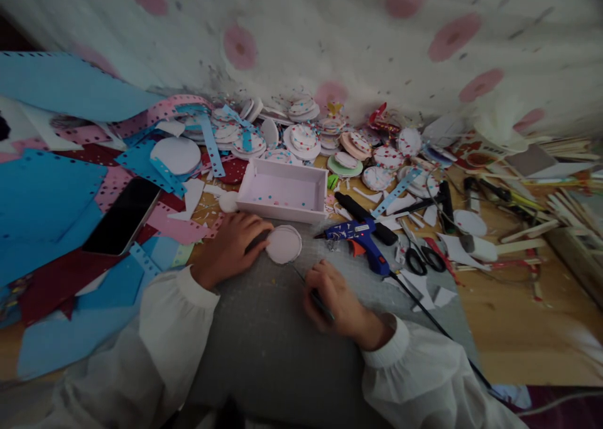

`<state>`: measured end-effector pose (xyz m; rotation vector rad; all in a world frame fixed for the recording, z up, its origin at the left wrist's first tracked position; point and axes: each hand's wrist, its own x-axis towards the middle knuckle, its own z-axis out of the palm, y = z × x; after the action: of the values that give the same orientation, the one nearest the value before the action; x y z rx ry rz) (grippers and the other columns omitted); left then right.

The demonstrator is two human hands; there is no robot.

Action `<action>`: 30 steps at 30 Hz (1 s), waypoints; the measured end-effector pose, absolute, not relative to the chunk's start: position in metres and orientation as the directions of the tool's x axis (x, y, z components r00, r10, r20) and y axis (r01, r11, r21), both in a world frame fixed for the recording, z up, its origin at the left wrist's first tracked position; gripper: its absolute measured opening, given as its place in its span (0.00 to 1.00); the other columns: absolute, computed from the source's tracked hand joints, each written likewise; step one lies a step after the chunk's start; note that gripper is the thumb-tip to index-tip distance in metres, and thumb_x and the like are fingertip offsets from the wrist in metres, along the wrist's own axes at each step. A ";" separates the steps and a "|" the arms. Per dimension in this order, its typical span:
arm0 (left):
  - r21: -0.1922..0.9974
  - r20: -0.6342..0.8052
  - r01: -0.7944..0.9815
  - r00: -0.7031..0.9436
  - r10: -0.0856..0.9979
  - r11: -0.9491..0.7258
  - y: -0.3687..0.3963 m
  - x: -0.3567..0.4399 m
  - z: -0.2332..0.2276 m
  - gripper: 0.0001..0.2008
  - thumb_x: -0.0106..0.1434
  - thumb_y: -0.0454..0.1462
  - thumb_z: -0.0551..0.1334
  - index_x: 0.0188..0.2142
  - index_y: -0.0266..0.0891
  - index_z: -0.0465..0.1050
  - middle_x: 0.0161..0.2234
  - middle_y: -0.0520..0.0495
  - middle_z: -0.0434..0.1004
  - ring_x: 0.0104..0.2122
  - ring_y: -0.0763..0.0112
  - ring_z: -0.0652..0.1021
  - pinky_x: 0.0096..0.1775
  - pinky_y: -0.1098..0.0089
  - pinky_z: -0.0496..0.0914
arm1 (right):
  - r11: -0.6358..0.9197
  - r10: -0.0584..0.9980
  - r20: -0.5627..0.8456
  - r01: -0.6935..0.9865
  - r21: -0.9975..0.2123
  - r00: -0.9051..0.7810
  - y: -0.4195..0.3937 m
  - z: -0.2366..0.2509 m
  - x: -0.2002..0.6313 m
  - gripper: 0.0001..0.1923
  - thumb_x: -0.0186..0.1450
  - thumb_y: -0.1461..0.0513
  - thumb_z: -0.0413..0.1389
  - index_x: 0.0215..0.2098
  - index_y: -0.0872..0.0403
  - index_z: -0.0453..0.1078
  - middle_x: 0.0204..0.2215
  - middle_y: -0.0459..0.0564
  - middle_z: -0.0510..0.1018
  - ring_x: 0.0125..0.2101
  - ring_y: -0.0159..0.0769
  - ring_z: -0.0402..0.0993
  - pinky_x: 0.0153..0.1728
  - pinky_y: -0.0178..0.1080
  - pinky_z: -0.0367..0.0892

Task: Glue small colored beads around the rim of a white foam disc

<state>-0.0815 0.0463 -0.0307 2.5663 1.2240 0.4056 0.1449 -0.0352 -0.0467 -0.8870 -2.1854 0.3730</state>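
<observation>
A small round white disc [283, 245] with a raised edge lies flat on the grey cutting mat [264, 353]. My left hand [235, 244] rests on the mat at its left, thumb and fingertips closed against the disc's edge; a dark patch shows between them. Right of the disc, my right hand [330, 297] is wrapped round a slender craft knife [323, 304] with a dark handle. Its thin tip points at the disc's lower right edge; whether it touches cannot be made out. A shallow white box [282, 212] with a few coloured dots inside stands just behind the disc.
A blue glue gun [358, 231] and black-handled scissors [424, 259] lie at the right, with a cable running forward. Several decorated discs [301, 139] are piled along the curtain. Coloured sheets [47, 209] and a phone [123, 217] cover the left; wooden sticks [532, 228] lie far right.
</observation>
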 end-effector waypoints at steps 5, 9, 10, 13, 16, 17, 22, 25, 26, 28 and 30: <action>0.370 0.163 0.687 0.615 0.772 -0.625 0.047 -0.083 -0.031 0.12 0.67 0.39 0.55 0.47 0.43 0.73 0.42 0.46 0.74 0.44 0.59 0.71 0.47 0.58 0.61 | 0.719 0.694 0.535 0.482 -0.500 -0.481 -0.035 -0.047 0.145 0.10 0.59 0.71 0.48 0.34 0.50 0.55 0.23 0.44 0.65 0.25 0.36 0.60 0.26 0.38 0.58; 0.357 0.179 0.682 0.621 0.763 -0.639 0.046 -0.083 -0.031 0.13 0.67 0.38 0.55 0.47 0.43 0.74 0.41 0.46 0.74 0.42 0.60 0.71 0.45 0.59 0.62 | 0.704 0.710 0.530 0.489 -0.516 -0.463 -0.035 -0.046 0.146 0.10 0.58 0.71 0.48 0.34 0.50 0.55 0.23 0.44 0.64 0.24 0.35 0.59 0.25 0.37 0.57; 0.354 0.174 0.682 0.624 0.761 -0.640 0.046 -0.083 -0.031 0.13 0.67 0.38 0.55 0.47 0.43 0.74 0.41 0.45 0.74 0.42 0.60 0.71 0.45 0.58 0.62 | 0.698 0.716 0.523 0.496 -0.516 -0.462 -0.035 -0.046 0.146 0.10 0.58 0.71 0.48 0.33 0.50 0.54 0.23 0.44 0.64 0.24 0.35 0.59 0.25 0.37 0.57; 0.344 0.144 0.691 0.631 0.763 -0.636 0.046 -0.082 -0.031 0.12 0.67 0.38 0.55 0.48 0.41 0.72 0.43 0.45 0.74 0.44 0.58 0.70 0.46 0.57 0.61 | 0.703 0.710 0.554 0.463 -0.539 -0.434 -0.036 -0.048 0.147 0.11 0.57 0.71 0.49 0.33 0.50 0.54 0.23 0.43 0.63 0.24 0.34 0.59 0.25 0.37 0.56; 0.353 0.135 0.709 0.606 0.783 -0.610 0.046 -0.082 -0.032 0.13 0.66 0.39 0.55 0.49 0.39 0.70 0.44 0.43 0.73 0.45 0.57 0.70 0.46 0.56 0.61 | 0.712 0.700 0.628 0.395 -0.580 -0.341 -0.038 -0.052 0.148 0.14 0.56 0.72 0.50 0.34 0.50 0.54 0.22 0.41 0.60 0.23 0.33 0.57 0.24 0.37 0.53; 0.357 0.135 0.709 0.606 0.784 -0.609 0.046 -0.081 -0.032 0.14 0.66 0.39 0.55 0.49 0.39 0.69 0.44 0.43 0.73 0.45 0.57 0.70 0.46 0.56 0.62 | 0.712 0.700 0.643 0.374 -0.594 -0.310 -0.039 -0.054 0.149 0.15 0.55 0.72 0.50 0.35 0.49 0.54 0.22 0.41 0.60 0.23 0.33 0.57 0.24 0.37 0.52; 0.308 0.139 0.690 0.648 0.749 -0.655 0.045 -0.081 -0.029 0.15 0.68 0.38 0.52 0.50 0.42 0.72 0.41 0.44 0.73 0.43 0.58 0.70 0.45 0.57 0.62 | 0.729 0.683 0.685 0.300 -0.615 -0.254 -0.041 -0.054 0.150 0.18 0.53 0.74 0.50 0.35 0.49 0.53 0.21 0.39 0.57 0.21 0.31 0.54 0.24 0.37 0.50; 0.271 0.140 0.694 0.657 0.741 -0.667 0.042 -0.081 -0.027 0.16 0.68 0.38 0.52 0.52 0.42 0.72 0.42 0.43 0.73 0.43 0.57 0.70 0.45 0.55 0.61 | 0.735 0.671 0.712 0.312 -0.602 -0.206 -0.040 -0.051 0.149 0.17 0.53 0.74 0.50 0.34 0.49 0.53 0.21 0.38 0.56 0.19 0.29 0.53 0.23 0.37 0.50; 0.278 0.134 0.691 0.660 0.740 -0.667 0.041 -0.081 -0.026 0.17 0.68 0.39 0.52 0.53 0.42 0.71 0.42 0.43 0.73 0.43 0.57 0.70 0.46 0.55 0.61 | 0.731 0.671 0.718 0.324 -0.600 -0.185 -0.040 -0.051 0.149 0.16 0.53 0.74 0.50 0.34 0.49 0.53 0.21 0.38 0.56 0.19 0.29 0.53 0.23 0.37 0.50; 0.314 0.127 0.687 0.653 0.747 -0.655 0.040 -0.083 -0.028 0.18 0.68 0.41 0.53 0.54 0.42 0.70 0.44 0.42 0.72 0.44 0.58 0.69 0.47 0.55 0.62 | 0.723 0.671 0.727 0.350 -0.596 -0.147 -0.040 -0.049 0.148 0.15 0.54 0.73 0.50 0.33 0.49 0.54 0.21 0.39 0.58 0.19 0.30 0.53 0.23 0.37 0.50; 0.355 0.135 0.685 0.636 0.760 -0.636 0.039 -0.086 -0.030 0.20 0.66 0.45 0.56 0.55 0.42 0.69 0.46 0.42 0.71 0.46 0.57 0.69 0.49 0.55 0.62 | 0.711 0.676 0.729 0.360 -0.604 -0.110 -0.041 -0.046 0.148 0.15 0.54 0.73 0.50 0.33 0.49 0.54 0.21 0.39 0.58 0.19 0.30 0.54 0.23 0.36 0.51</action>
<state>-0.0857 0.0389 -0.0304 2.5880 1.1700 0.3971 0.1476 -0.0411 -0.0460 -0.8319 -1.7209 0.3283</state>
